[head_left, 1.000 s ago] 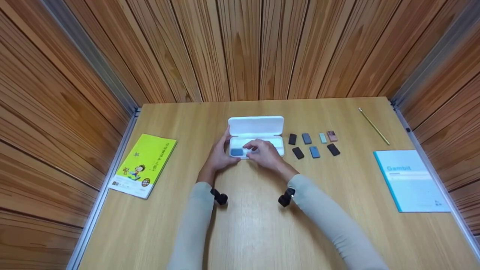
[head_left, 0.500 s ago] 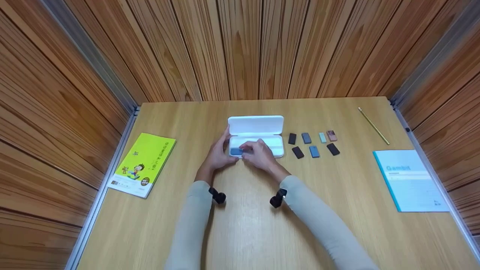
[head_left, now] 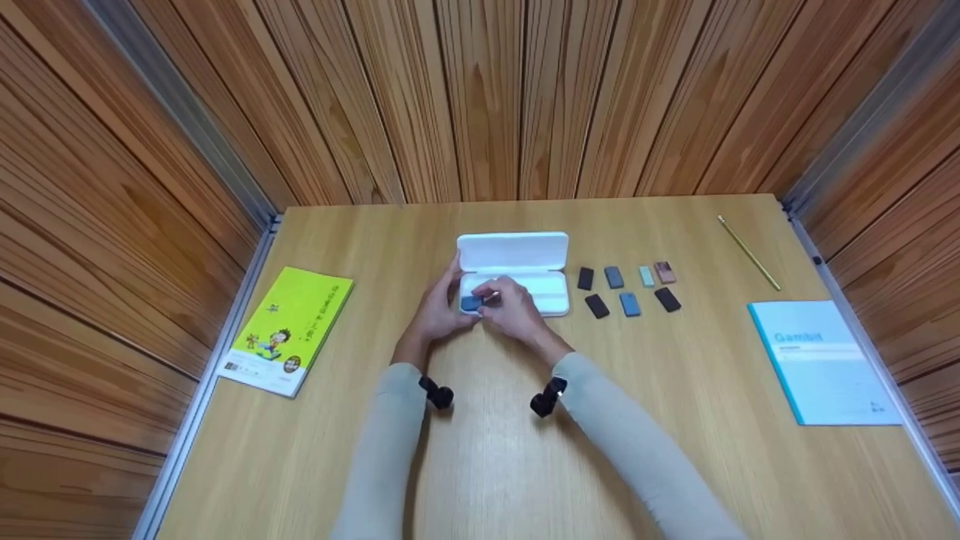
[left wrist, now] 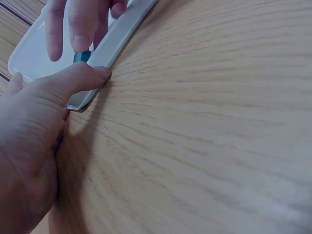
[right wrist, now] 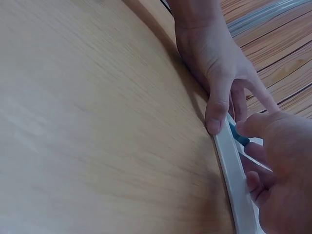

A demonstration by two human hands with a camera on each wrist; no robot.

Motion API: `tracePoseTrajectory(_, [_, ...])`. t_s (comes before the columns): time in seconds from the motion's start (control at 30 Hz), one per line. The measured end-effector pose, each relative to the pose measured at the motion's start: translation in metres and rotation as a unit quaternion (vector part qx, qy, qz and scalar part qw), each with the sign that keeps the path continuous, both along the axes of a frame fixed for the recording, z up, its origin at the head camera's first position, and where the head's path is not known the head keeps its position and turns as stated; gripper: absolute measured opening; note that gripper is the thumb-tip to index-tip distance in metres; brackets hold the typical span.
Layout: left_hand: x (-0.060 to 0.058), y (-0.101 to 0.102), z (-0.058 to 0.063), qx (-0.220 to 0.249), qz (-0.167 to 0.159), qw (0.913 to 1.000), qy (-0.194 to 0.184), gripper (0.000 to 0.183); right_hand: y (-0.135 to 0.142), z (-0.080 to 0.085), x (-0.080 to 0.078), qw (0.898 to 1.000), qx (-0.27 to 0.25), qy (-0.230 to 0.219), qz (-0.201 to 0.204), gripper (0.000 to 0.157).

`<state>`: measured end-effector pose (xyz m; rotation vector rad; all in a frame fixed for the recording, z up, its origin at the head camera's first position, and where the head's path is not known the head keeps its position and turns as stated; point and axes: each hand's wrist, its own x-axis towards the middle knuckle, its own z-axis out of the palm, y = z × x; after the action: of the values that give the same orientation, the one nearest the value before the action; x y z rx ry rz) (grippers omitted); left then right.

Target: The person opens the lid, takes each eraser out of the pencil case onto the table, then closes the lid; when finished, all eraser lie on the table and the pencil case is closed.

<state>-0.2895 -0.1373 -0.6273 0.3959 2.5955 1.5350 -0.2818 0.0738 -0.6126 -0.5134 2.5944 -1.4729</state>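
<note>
A white pencil case (head_left: 551, 292) lies at the middle of the table, its hinged lid (head_left: 512, 251) raised at the back. My left hand (head_left: 441, 309) grips its left end, the thumb along the front rim, as the left wrist view also shows. Inside the left part sits a small blue rectangular block (head_left: 471, 303). My right hand (head_left: 516, 309) reaches into the case and pinches that block (right wrist: 239, 134) between thumb and fingers. In the left wrist view the fingers (left wrist: 82, 29) cover most of the block (left wrist: 82, 56).
Right of the case lie several small blocks, among them a black one (head_left: 597, 305), a blue one (head_left: 629, 304) and a pink one (head_left: 664, 271). Farther right are a pencil (head_left: 748, 253) and a light blue notebook (head_left: 823, 362). A yellow-green book (head_left: 289, 330) lies left.
My right hand has moved left inside the case, from beside the blue block onto it, and its fingers have closed on the block. My left hand stays on the case.
</note>
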Motion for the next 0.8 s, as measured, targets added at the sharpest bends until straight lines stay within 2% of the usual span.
tracePoseTrajectory(0.1, [0.001,0.001,-0.001,0.001,0.001,1.0,-0.007,0.131,-0.002,0.007,0.006,1.0,-0.012,-0.015,-0.01,0.031])
tracePoseTrajectory(0.3, [-0.001,0.001,0.0,0.004,0.004,1.0,-0.005,0.129,-0.005,0.011,0.006,0.999,-0.011,-0.034,-0.029,0.033])
tracePoseTrajectory(0.5, [-0.001,0.0,0.001,0.01,-0.007,0.9999,0.002,0.131,-0.004,0.013,0.003,0.999,0.016,-0.025,-0.018,0.035])
tracePoseTrajectory(0.7, [-0.002,0.001,0.001,0.007,-0.003,1.0,-0.005,0.131,0.001,0.002,-0.005,1.0,0.019,0.002,0.008,0.036])
tracePoseTrajectory(0.8, [-0.002,0.002,0.001,0.003,0.001,1.0,-0.009,0.132,0.003,-0.01,-0.01,1.0,0.013,0.011,0.006,0.036])
